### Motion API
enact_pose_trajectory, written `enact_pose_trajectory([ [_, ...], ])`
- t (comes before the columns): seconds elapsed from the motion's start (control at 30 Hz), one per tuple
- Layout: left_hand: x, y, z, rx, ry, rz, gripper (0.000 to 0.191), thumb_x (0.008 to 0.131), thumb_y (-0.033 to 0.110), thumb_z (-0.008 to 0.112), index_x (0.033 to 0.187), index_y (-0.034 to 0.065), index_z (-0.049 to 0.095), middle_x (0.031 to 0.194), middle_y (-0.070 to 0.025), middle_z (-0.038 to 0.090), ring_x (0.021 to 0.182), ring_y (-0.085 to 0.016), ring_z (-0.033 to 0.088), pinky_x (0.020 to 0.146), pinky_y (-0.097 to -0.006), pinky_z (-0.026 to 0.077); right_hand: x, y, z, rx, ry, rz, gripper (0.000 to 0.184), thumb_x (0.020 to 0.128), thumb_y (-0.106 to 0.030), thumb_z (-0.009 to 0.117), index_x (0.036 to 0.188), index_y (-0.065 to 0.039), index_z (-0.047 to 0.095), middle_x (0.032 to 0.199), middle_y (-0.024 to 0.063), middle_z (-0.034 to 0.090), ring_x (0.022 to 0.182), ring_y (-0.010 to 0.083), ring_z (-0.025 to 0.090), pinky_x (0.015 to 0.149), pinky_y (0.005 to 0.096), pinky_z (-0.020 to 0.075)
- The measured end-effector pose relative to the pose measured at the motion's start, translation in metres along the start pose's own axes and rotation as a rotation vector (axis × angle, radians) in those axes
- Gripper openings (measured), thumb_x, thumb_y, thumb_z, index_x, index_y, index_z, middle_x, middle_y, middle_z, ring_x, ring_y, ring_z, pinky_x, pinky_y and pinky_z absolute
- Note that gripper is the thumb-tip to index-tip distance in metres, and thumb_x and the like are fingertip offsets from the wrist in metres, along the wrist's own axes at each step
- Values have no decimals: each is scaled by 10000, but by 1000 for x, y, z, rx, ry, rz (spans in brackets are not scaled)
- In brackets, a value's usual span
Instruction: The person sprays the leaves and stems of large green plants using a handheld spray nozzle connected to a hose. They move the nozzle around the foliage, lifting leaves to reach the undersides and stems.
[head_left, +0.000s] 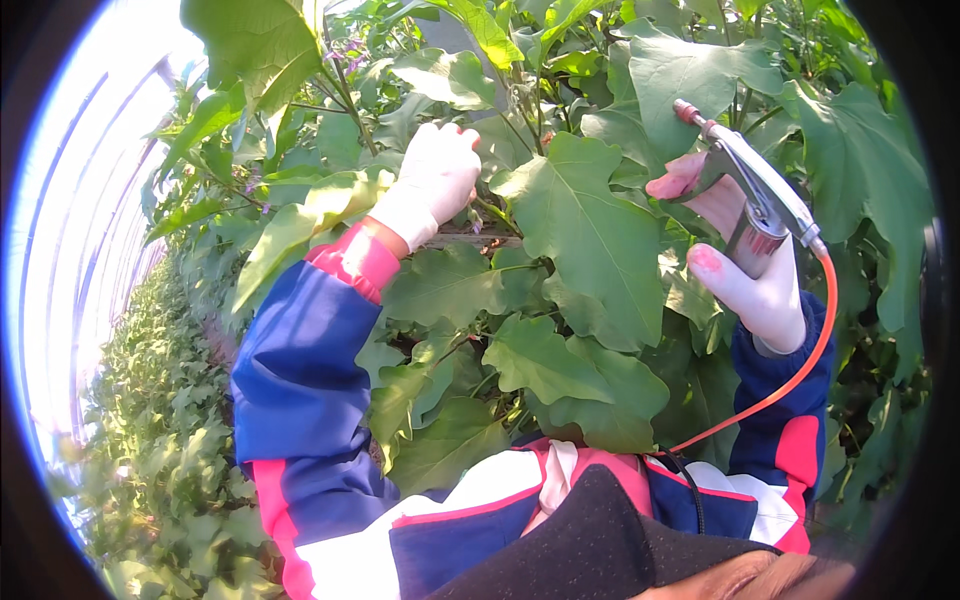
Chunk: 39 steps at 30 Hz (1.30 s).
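Note:
My left hand (436, 174), in a white glove, is curled among the eggplant leaves at upper centre. Its fingertips face away, so whether a stem or flower is pinched in them is hidden. Just right of it a broad eggplant leaf (592, 225) hangs in front of the stems. My right hand (765, 300), gloved too with reddish stains on thumb and fingertip, holds a metal spray gun (759, 169). The thumb stands apart from the fingers, and the gun's reddish nozzle (685, 112) points up and to the left. An orange hose (819, 337) curves down from the gun towards my chest.
Tall eggplant plants crowd the space before me, with purple flowers (349, 56) at upper left. A leafy row (165, 420) runs along the left, beside a bright plastic greenhouse wall (82, 172) with curved ribs. Leaves (555, 367) hang close to my jacket front.

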<state>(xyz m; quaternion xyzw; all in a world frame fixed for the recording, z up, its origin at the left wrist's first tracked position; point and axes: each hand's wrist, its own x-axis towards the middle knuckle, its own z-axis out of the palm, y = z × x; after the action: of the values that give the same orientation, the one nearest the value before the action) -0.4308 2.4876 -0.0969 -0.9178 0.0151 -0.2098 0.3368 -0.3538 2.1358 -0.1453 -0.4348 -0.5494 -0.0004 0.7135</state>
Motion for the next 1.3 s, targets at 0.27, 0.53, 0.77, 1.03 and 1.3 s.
enact_pose_trajectory([
  [0.27, -3, 29, -22, -1147, 326, -342, 332, 1001, 222, 692, 1318, 123, 695, 1180, -39, 696, 1014, -110, 612, 811, -272, 514, 34, 22, -4, -254, -207, 111, 649, 844, -166, 798, 1397, 33, 523, 1142, 119, 668, 1031, 216, 638, 948, 351, 495],
  [0.53, 8, 50, -29, -1151, 417, -460, 486, 869, 8, 744, 1336, 134, 692, 1150, 3, 704, 930, -100, 592, 777, -245, 507, 47, 53, 9, -505, -238, 6, 687, 826, -255, 831, 1379, 24, 534, 1109, 180, 670, 951, 277, 666, 875, 357, 523],
  [0.77, 14, 41, -2, -1237, 405, -322, 507, 862, 40, 789, 1354, 102, 682, 1121, 34, 724, 977, -47, 616, 789, -227, 446, 55, 49, 22, -606, -301, -299, 710, 808, -301, 854, 1374, -1, 546, 1293, 194, 633, 1175, 339, 648, 1016, 393, 493],
  [1.03, 17, 40, -18, -1702, 393, -524, 324, 932, 41, 747, 1248, -16, 701, 1115, -58, 742, 987, -96, 673, 911, -237, 521, 69, 65, 34, -212, -49, -113, 616, 874, -160, 816, 1400, -25, 524, 1151, 43, 656, 992, 103, 598, 885, 284, 499],
  [1.3, 12, 44, -23, -1962, 370, -605, 356, 932, -33, 695, 1284, -62, 655, 1174, -114, 728, 1069, -165, 699, 965, -278, 544, 61, 80, 36, -94, -13, 50, 491, 896, -104, 783, 1336, -30, 579, 1214, 5, 628, 1035, 69, 548, 928, 249, 452],
])
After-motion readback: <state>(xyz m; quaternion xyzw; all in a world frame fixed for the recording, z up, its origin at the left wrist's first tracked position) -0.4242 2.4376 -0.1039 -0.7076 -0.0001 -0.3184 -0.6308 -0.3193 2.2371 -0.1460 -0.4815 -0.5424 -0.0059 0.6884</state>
